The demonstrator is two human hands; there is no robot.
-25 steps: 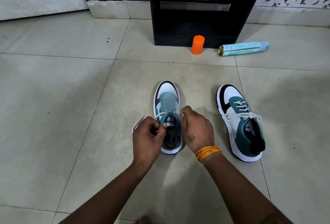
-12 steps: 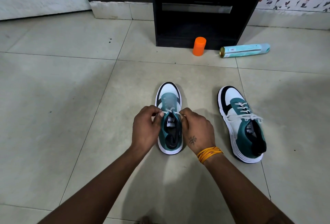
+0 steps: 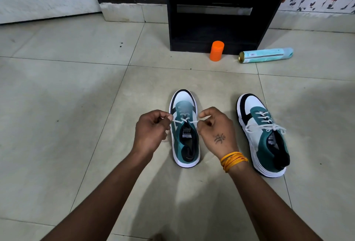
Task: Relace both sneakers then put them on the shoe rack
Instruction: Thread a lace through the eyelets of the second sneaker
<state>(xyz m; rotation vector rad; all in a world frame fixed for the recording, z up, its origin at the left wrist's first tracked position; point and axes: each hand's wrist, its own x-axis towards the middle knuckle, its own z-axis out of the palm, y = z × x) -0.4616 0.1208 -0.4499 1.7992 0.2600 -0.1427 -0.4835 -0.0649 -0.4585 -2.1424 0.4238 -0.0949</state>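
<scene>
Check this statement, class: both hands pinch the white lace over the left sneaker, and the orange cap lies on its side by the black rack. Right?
Not quite. In the head view the orange cap stands upright by the black rack. Left hand and right hand do pinch the white lace over the left sneaker.

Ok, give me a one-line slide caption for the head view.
Both hands, left hand and right hand, pull the white lace taut across the near sneaker; laced sneaker waits beside.

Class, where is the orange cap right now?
In the head view, the orange cap stands on the floor at the foot of the black rack, just left of the lying spray can.
</scene>
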